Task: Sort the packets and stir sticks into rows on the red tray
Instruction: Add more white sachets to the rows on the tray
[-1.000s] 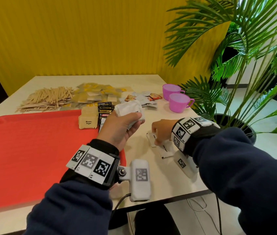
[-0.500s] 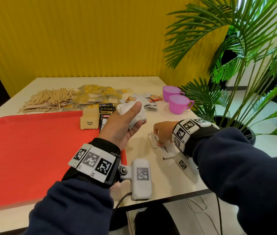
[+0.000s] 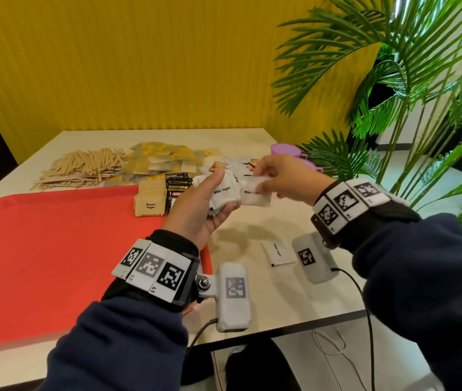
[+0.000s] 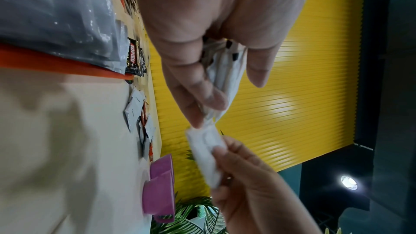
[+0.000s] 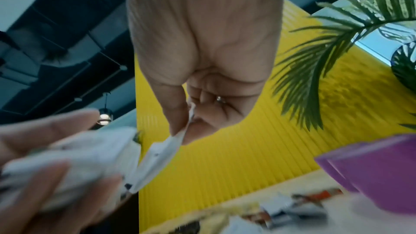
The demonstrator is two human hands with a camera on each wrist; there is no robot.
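2 hands (image 3: 198, 204) (image 3: 286, 179) hold white sugar packets (image 3: 224, 193).

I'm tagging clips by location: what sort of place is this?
Probably a café or office break area: sugar packets, stir sticks and purple cups lie on a table with a red tray, beside a potted palm.

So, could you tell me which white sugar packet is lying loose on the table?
The white sugar packet below the right hand, flat on the table; the others are held.
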